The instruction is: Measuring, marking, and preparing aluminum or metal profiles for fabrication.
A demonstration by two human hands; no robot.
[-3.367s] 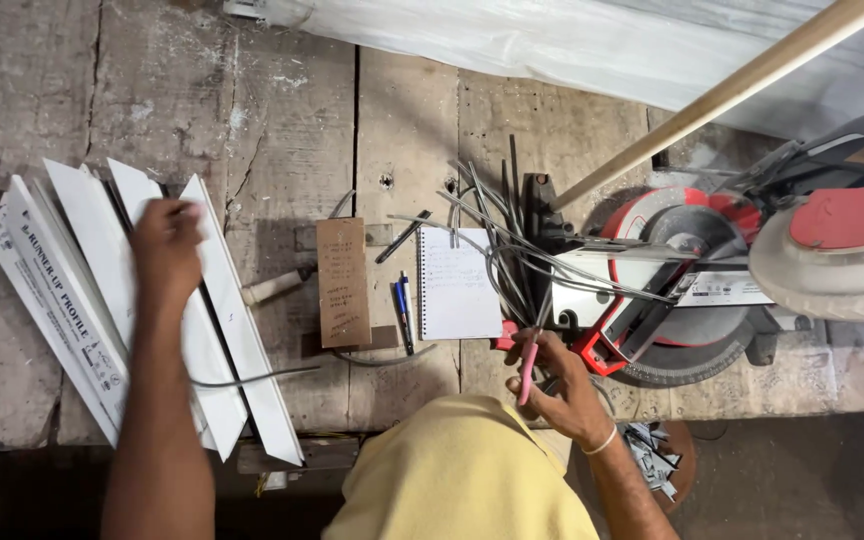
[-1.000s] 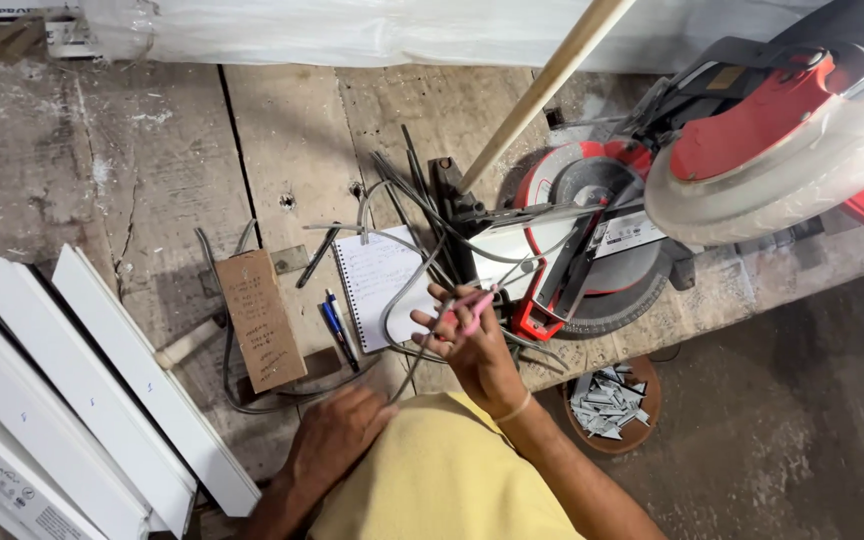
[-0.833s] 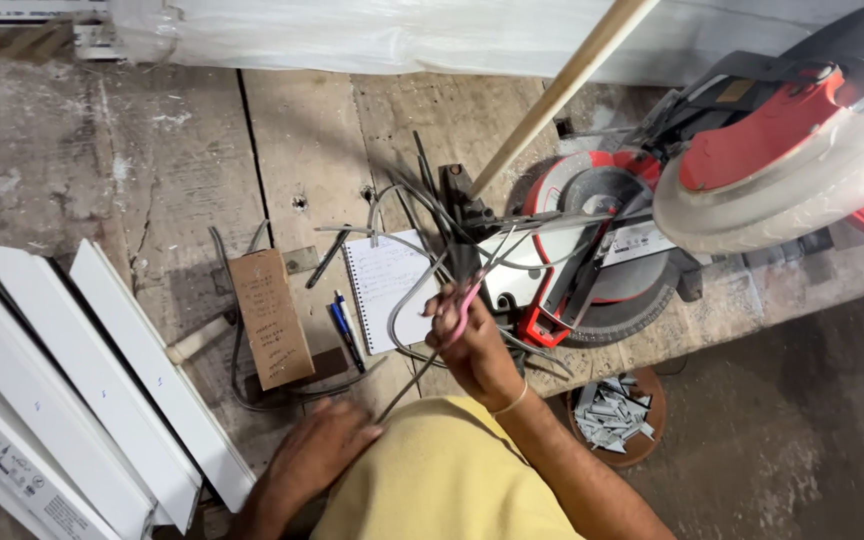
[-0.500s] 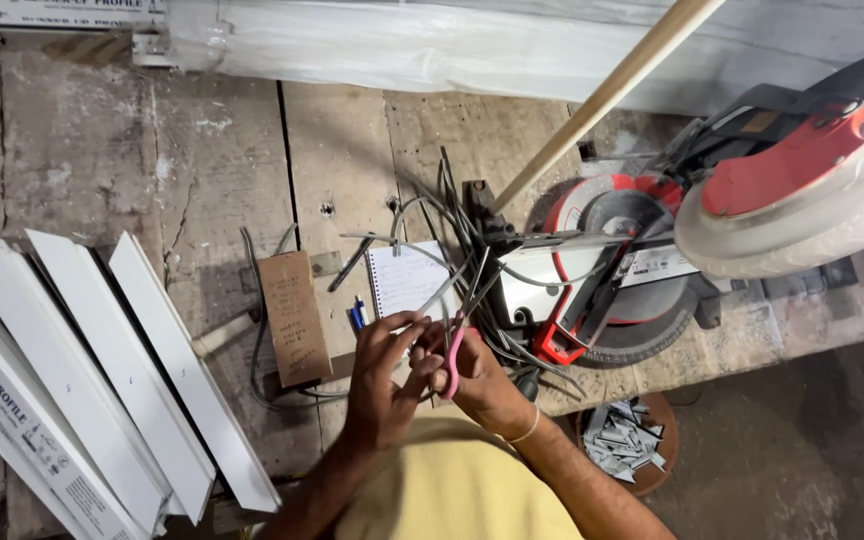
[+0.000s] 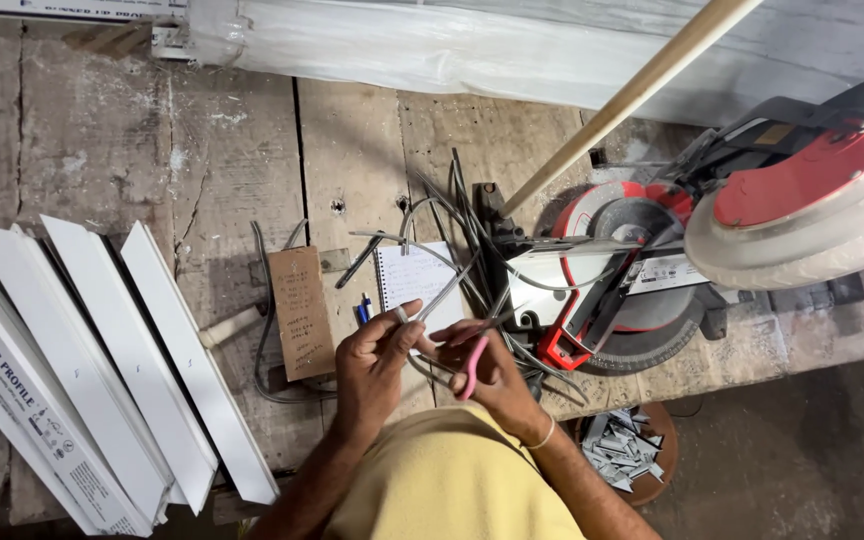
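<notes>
Both hands meet over the near edge of the worn wooden bench [image 5: 232, 150]. Left hand [image 5: 372, 365] pinches a thin grey wire [image 5: 447, 290] that runs up-right toward the tangle beside the red mitre saw [image 5: 652, 270]; right hand [image 5: 487, 375], nearer that tangle, clenches pink-handled cutters [image 5: 472, 365]. White profile strips [image 5: 142, 350] lie well left.
</notes>
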